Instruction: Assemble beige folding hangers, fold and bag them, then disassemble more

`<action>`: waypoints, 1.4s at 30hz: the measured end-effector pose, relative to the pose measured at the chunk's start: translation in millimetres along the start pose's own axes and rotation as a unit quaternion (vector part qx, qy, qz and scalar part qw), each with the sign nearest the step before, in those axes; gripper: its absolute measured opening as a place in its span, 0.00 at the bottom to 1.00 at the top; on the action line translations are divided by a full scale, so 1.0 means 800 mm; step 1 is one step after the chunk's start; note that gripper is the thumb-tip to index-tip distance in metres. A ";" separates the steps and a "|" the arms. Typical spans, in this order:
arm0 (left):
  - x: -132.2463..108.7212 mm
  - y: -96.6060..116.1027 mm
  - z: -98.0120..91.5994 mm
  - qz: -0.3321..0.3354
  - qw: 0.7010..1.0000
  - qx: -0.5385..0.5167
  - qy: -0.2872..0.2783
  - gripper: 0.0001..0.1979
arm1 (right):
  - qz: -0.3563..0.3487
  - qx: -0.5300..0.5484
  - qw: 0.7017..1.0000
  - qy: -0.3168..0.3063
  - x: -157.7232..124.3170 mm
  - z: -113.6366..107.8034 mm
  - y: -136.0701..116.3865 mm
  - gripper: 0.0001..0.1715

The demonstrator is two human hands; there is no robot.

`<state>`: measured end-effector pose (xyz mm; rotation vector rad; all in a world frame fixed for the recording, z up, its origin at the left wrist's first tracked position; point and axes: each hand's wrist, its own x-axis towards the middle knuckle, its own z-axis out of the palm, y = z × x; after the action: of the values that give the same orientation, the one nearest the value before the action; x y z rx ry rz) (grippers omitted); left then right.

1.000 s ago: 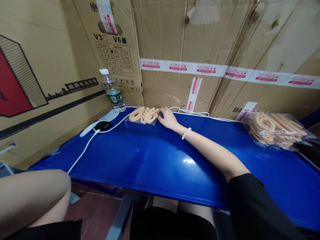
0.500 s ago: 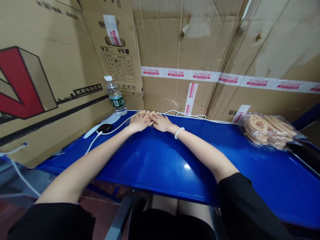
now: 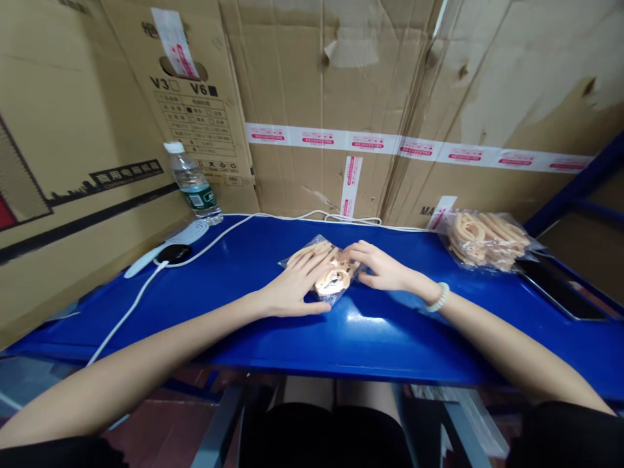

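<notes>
A clear plastic bag point(image 3: 333, 282) of beige, ring-shaped and strip-like pieces lies on the blue table point(image 3: 273, 338) in front of me. What the pieces are made of, I cannot tell. Across the bag's left part and top rests my left hand point(image 3: 295, 285), its fingers stretched out and its thumb along the near side. At the bag's right edge my right hand point(image 3: 377, 265) has its fingers bent over the plastic, with the thumb below. A pale beaded bracelet point(image 3: 439, 298) circles my right wrist.
A second bag of beige pieces point(image 3: 487, 239) lies at the right, near a dark phone-like slab point(image 3: 558, 286). At the left stand a water bottle point(image 3: 194, 182), a light blue handled object point(image 3: 166, 247) and a black puck point(image 3: 174, 253) with a white cable point(image 3: 131, 309). Cardboard walls point(image 3: 312, 172) enclose the back.
Both hands have come from the table's back edge toward me, with the bag now nearer. My hands have moved apart; the right one sits at the bag's right edge. The view has shifted right.
</notes>
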<state>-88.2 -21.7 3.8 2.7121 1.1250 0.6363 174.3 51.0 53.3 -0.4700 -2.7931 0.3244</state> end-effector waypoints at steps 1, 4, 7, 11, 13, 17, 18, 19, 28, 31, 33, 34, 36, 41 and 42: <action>0.000 0.009 -0.001 0.023 0.999 -0.016 -0.019 0.49 | -0.001 0.019 1.000 -0.005 -0.019 -0.004 -0.001 0.33; 0.000 0.029 -0.001 0.050 0.996 -0.044 -0.057 0.55 | 0.017 0.042 0.998 -0.051 -0.068 -0.005 -0.011 0.43; -0.008 0.046 0.000 0.050 0.996 -0.044 -0.062 0.58 | 0.052 0.018 0.997 -0.055 -0.101 0.001 -0.038 0.54; -0.031 0.074 0.007 0.109 0.992 -0.013 -0.069 0.55 | 0.078 -0.037 0.995 -0.052 -0.130 0.017 -0.092 0.63; -0.046 0.090 0.016 0.129 0.991 0.023 -0.042 0.45 | 0.072 -0.071 0.994 -0.031 -0.145 0.033 -0.116 0.61; -0.072 0.113 0.037 0.184 0.976 0.097 0.060 0.25 | 0.027 -0.125 0.989 0.080 -0.171 0.070 -0.145 0.40; -0.075 0.116 0.040 0.202 0.971 0.097 0.082 0.24 | 0.015 -0.119 0.988 0.098 -0.175 0.074 -0.149 0.40; -0.077 0.117 0.041 0.217 0.968 0.085 0.097 0.22 | 0.006 -0.103 0.989 0.108 -0.177 0.074 -0.153 0.41; 0.021 0.074 -0.001 -0.108 0.928 -0.298 0.196 0.21 | 0.214 0.150 0.932 0.251 -0.086 -0.025 -0.090 0.20; 0.073 0.051 0.001 -0.211 0.842 -0.445 0.221 0.25 | 0.276 0.252 0.898 0.232 -0.052 -0.026 -0.019 0.30; 0.094 0.037 0.008 -0.269 0.786 -0.522 0.192 0.26 | 0.314 0.231 0.893 0.226 -0.043 -0.015 0.018 0.37; 0.099 0.031 0.013 -0.285 0.772 -0.541 0.175 0.26 | 0.308 0.189 0.899 0.246 -0.043 -0.009 0.029 0.38; 0.101 0.019 0.021 -0.289 0.767 -0.550 0.159 0.24 | 0.241 0.096 0.929 0.264 -0.048 -0.001 0.032 0.36; 0.088 0.000 0.030 -0.297 0.740 -0.589 0.128 0.21 | 0.035 -0.052 0.995 0.082 -0.060 -0.007 -0.014 0.19; 0.086 -0.003 0.030 -0.319 0.728 -0.593 0.131 0.21 | 0.031 -0.071 0.995 0.061 -0.061 -0.012 -0.018 0.17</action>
<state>-35.6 29.0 4.3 1.0832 1.0250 1.0919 217.6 21.8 54.1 -0.5882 -2.6963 0.1071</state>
